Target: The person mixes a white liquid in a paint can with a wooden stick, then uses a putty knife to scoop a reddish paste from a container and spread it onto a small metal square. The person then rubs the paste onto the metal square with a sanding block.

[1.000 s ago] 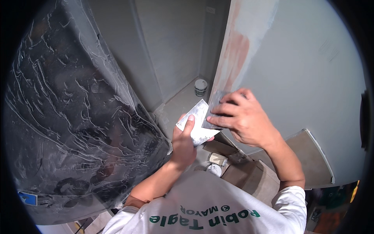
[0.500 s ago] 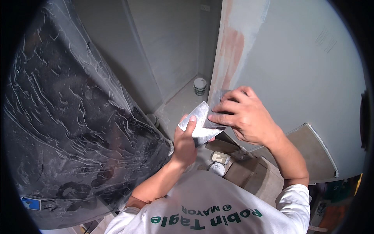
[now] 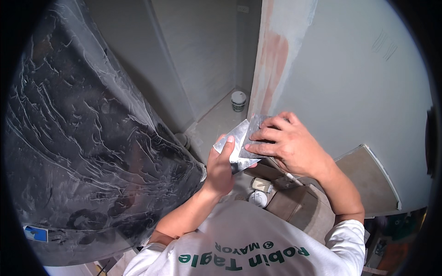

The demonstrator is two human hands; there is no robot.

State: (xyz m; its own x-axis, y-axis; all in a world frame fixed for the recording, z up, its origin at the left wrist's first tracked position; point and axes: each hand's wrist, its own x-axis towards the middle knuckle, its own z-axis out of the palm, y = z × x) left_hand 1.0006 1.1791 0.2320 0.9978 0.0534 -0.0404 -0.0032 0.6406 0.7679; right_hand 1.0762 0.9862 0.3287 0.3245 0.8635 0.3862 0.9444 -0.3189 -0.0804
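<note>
My left hand (image 3: 219, 169) grips a shiny flat metal putty spreader (image 3: 238, 133), its thumb lying along the top face. My right hand (image 3: 297, 146) holds a darker grey flat putty spreader (image 3: 258, 123) under its curved fingers. The grey sheet lies over the right part of the shiny one, and the two appear to touch. Both are held in front of my chest, tilted. Right beyond them rises a wall edge with a white and reddish filler strip (image 3: 275, 60).
Dark plastic sheeting (image 3: 92, 152) covers the left side. A white-lidded bucket (image 3: 238, 100) stands on the far floor. Below my hands are a small cream-coloured box (image 3: 261, 185), a round white container (image 3: 258, 198) and a brown carton (image 3: 294, 202). A brown board (image 3: 368, 179) leans against the right wall.
My right hand has lowered slightly and brought the grey spreader flatter across the shiny one, covering more of its right side. The left hand has barely moved.
</note>
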